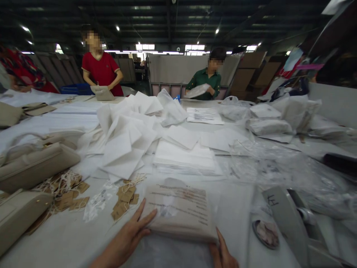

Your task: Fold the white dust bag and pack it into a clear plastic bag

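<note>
Your two hands are at the near edge of the desk (69, 238), and a flat bagged pack (178, 212) lies right between them. The pack is a pale folded thing inside a clear plastic bag with lines of print on it. Your left hand (131, 232) is open and flat, with its fingers (145, 219) pressed against the left near edge of the pack. Your right hand (223, 253) is at the right near corner of the pack, with its fingers stretched out and touching that corner. Neither hand is closed around the pack; both just rest against its sides. Just left of your left hand lie small brown paper tags (124, 201) with strings, and more brown tags (69, 193) lie farther left. At the far left of the desk sit beige handbags (33, 167). Past the pack, farther away, is a stack of flat white sheets (184, 158), and left of that a loose heap of white cloth bags (125, 137). To the right lie crinkled clear plastic bags (273, 163). Near your right hand, a bit farther right, stands a grey tape holder (290, 219). On the far side of the desk a person in a red shirt (102, 69) holds a beige bag, and a person in a green shirt (206, 80) holds something white.
</note>
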The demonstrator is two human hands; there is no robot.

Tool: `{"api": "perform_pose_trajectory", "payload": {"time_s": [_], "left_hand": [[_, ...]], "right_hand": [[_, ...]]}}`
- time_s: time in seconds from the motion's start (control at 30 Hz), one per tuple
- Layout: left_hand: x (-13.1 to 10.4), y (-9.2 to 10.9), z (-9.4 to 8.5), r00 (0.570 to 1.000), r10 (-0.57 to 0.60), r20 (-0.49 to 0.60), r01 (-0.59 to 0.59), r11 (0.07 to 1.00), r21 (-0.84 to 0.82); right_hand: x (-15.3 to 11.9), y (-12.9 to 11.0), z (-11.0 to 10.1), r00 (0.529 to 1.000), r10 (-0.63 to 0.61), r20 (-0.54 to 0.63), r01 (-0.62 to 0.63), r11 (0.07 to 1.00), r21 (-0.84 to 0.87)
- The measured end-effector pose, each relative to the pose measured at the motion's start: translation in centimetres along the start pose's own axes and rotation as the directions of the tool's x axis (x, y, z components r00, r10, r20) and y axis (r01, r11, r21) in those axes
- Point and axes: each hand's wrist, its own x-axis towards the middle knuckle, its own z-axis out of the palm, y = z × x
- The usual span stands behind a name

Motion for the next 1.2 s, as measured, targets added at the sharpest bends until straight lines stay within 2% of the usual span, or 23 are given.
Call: {"api": "perform_pose_trajectory", "payload": {"time_s": [0.13,0.2,0.23,0.27,0.3,0.37,0.4,0.47,0.5,0.53,0.6,0.67,0.7,0.8,0.9,0.93,0.97,1.0,1.07,1.13,1.2], "left_hand": [[-0.1,1.5,-1.4,1.0,-0.01,0.006,0.01,1.0,0.008],[-1.0,2.0,-2.6,1.0,-0.015,0.004,0.015,1.0,0.026],[-1.8,2.1,-3.3,1.0,-0.017,-0.001,0.017,0.999,0.033],[-2.7,2.3,-3.8,1.0,-0.016,-0.006,0.017,0.999,0.037],[-3.9,2.4,-4.3,1.0,-0.009,0.0,0.009,0.999,0.038],[-6.4,2.7,-4.7,1.0,0.002,0.031,-0.004,0.998,0.056],[-7.6,2.8,-4.5,0.999,-0.002,0.033,0.0,0.997,0.081],[-9.1,2.9,-3.9,0.998,-0.019,-0.064,0.028,0.991,0.135],[-9.4,2.8,-3.6,0.987,-0.016,-0.159,0.039,0.989,0.143],[-9.4,2.7,-3.4,0.965,-0.003,-0.262,0.041,0.99,0.139],[-9.0,2.5,-3.4,0.907,0.04,-0.42,0.01,0.993,0.116],[-8.5,2.6,-3.9,0.865,0.081,-0.494,-0.026,0.993,0.117],[-8.5,2.9,-4.2,0.854,0.095,-0.512,-0.037,0.992,0.123],[-9.2,3.9,-5.1,0.811,0.183,-0.556,-0.108,0.98,0.165],[-10.8,4.5,-5.9,0.741,0.315,-0.593,-0.228,0.949,0.218],[-11.3,4.4,-6.2,0.745,0.337,-0.575,-0.271,0.941,0.201],[-11.8,4.0,-6.5,0.776,0.337,-0.533,-0.303,0.94,0.154],[-12.2,3.4,-6.6,0.82,0.323,-0.472,-0.317,0.944,0.094],[-12.7,1.6,-6.3,0.905,0.279,-0.321,-0.283,0.958,0.036],[-12.6,-0.8,-5.2,0.934,0.266,-0.238,-0.23,0.958,0.168],[-12.3,-3.1,-3.6,0.93,0.337,-0.144,-0.274,0.9,0.34]], "right_hand": [[0.8,-0.8,-4.6,0.977,-0.145,0.156,0.137,0.989,0.064],[-0.2,-0.1,-7.3,0.94,-0.299,0.163,0.307,0.951,-0.025],[-1.0,0.4,-8.4,0.895,-0.413,0.167,0.434,0.894,-0.113],[-1.8,1.0,-9.3,0.824,-0.534,0.189,0.566,0.797,-0.212],[-2.7,1.4,-9.9,0.733,-0.64,0.229,0.679,0.67,-0.301],[-4.0,1.8,-10.0,0.569,-0.763,0.306,0.803,0.435,-0.407],[-4.2,1.8,-9.7,0.524,-0.787,0.327,0.824,0.371,-0.428],[-3.9,1.1,-8.7,0.486,-0.81,0.329,0.854,0.36,-0.377],[-3.5,0.6,-8.4,0.5,-0.807,0.315,0.858,0.411,-0.308],[-3.0,-0.1,-8.3,0.538,-0.791,0.292,0.842,0.491,-0.224],[-2.2,-1.4,-8.7,0.66,-0.716,0.227,0.744,0.665,-0.068],[-2.0,-2.6,-9.8,0.779,-0.609,0.15,0.616,0.788,0.006],[-2.1,-3.0,-10.3,0.816,-0.568,0.109,0.571,0.821,0.012],[-3.1,-3.6,-11.3,0.847,-0.531,0.009,0.531,0.847,-0.001],[-3.8,-3.1,-11.4,0.826,-0.56,-0.066,0.557,0.829,-0.058],[-3.8,-2.7,-11.3,0.804,-0.592,-0.058,0.586,0.805,-0.093],[-3.7,-2.3,-11.3,0.769,-0.639,-0.028,0.629,0.764,-0.144],[-3.6,-1.9,-11.3,0.718,-0.696,0.034,0.686,0.698,-0.204],[-3.1,-1.2,-11.3,0.575,-0.795,0.192,0.803,0.504,-0.318],[-2.7,-1.0,-11.2,0.434,-0.835,0.337,0.87,0.291,-0.399],[-2.5,-1.4,-11.1,0.324,-0.811,0.488,0.904,0.113,-0.413]]}}
